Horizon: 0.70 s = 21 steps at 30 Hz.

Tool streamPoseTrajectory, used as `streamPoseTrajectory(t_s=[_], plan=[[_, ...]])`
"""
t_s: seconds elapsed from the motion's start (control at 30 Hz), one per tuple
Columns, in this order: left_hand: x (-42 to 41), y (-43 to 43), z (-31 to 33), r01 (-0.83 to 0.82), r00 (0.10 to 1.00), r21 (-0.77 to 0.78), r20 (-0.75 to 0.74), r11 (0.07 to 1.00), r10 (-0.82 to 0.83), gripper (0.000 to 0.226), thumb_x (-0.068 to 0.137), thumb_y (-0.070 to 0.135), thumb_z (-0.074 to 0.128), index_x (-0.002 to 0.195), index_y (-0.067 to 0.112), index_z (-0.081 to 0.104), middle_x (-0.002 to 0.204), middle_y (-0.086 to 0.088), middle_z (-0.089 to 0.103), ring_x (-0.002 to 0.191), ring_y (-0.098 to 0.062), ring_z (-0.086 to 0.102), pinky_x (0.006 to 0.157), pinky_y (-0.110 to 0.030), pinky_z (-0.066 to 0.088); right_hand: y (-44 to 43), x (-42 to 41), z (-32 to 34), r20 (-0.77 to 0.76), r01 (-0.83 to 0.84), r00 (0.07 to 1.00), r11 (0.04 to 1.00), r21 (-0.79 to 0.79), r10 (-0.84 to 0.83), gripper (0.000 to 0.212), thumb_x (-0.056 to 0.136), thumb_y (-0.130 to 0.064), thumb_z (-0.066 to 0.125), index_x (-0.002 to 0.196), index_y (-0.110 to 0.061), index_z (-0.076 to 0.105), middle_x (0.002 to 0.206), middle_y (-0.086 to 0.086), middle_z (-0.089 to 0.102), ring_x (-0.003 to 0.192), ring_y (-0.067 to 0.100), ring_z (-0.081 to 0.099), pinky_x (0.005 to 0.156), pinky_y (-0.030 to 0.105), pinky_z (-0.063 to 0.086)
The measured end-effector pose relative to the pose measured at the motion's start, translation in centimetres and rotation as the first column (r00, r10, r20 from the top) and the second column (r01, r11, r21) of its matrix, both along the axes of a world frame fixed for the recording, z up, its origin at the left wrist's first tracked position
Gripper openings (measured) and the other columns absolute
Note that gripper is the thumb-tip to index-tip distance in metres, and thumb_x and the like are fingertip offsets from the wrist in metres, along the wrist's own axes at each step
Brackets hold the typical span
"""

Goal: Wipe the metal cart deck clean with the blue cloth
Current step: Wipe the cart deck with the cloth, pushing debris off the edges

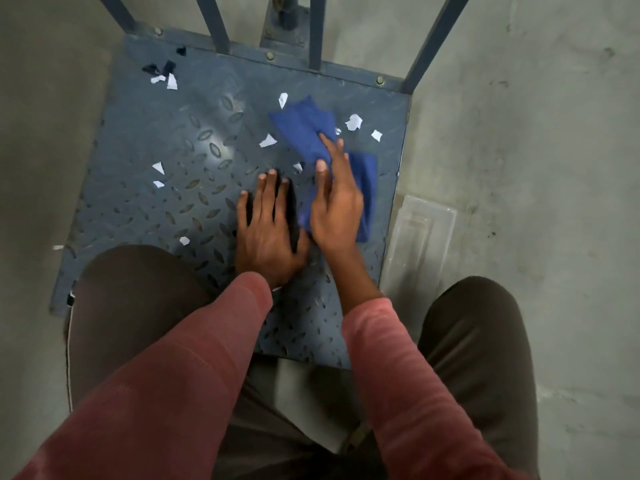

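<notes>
The blue-grey checker-plate cart deck (166, 188) fills the middle of the head view. A blue cloth (304, 129) lies crumpled on its right part. My right hand (334, 209) presses down on the cloth with fingers spread over it. My left hand (268, 225) lies flat just left of it, on top of a dark black object (292, 216) that is mostly hidden under the palm. Several white paper scraps (354, 122) lie scattered over the deck, and a few dark scraps (166, 67) sit at the far left corner.
Upright bars (434, 39) of the cart handle rise along the deck's far edge. A clear plastic tray (419, 233) lies on the concrete floor beside the deck's right edge. My knees in dark trousers (131, 292) flank the near edge.
</notes>
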State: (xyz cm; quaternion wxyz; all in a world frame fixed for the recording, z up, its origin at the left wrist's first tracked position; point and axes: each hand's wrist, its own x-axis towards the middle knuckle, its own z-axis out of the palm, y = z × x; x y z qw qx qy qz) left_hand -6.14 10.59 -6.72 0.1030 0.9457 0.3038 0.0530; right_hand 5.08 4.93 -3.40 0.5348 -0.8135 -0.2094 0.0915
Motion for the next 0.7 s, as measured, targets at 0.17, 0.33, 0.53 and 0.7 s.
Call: streamPoseTrajectory(t_s=[0.17,0.33,0.53,0.7], plan=[[0.1,-0.2,0.5,-0.008,0.999,-0.011,-0.036,1.0,0.008,0.08,0.095,0.048,0.047,0.163,0.01,0.028,0.173,-0.012,0.018,0.162,-0.025,0.012,0.127,-0.056,0.014,-2.5,4.9,-0.7,0.176,0.287,0.947,0.953,-0.094,-0.268,0.036,0.106,-0.024,0.045,0.139,-0.016,0.056,0.144,0.007,0.056,0.141,0.025,0.044,0.112,0.044,0.042],[0.1,-0.2,0.4,-0.016,0.999,-0.006,-0.03,1.0,0.016,0.082,0.093,0.047,0.05,0.163,0.01,0.028,0.173,-0.013,0.019,0.162,-0.026,0.012,0.126,-0.058,0.015,-0.5,8.2,-4.5,0.349,0.245,0.934,0.852,-0.463,-0.079,0.047,0.103,-0.034,0.041,0.146,-0.016,0.049,0.155,0.013,0.041,0.149,0.037,0.025,0.124,0.048,0.015],[0.0,-0.1,0.2,-0.003,0.999,0.014,-0.043,1.0,0.004,0.08,0.095,0.048,0.047,0.162,0.01,0.029,0.172,-0.014,0.02,0.161,-0.027,0.014,0.126,-0.057,0.015,5.0,7.2,-3.8,0.287,0.062,0.955,0.903,-0.426,0.07,0.049,0.097,-0.014,0.048,0.146,-0.014,0.048,0.154,0.015,0.042,0.149,0.037,0.025,0.125,0.046,0.013],[0.2,0.1,0.6,-0.013,0.999,-0.015,-0.03,1.0,0.013,0.081,0.093,0.048,0.049,0.16,0.007,0.032,0.171,-0.015,0.023,0.16,-0.028,0.019,0.126,-0.058,0.016,6.0,4.5,-1.2,0.188,-0.386,0.884,0.896,-0.218,0.427,0.069,0.077,0.015,0.053,0.141,-0.011,0.055,0.146,0.015,0.052,0.144,0.031,0.038,0.119,0.042,0.033]])
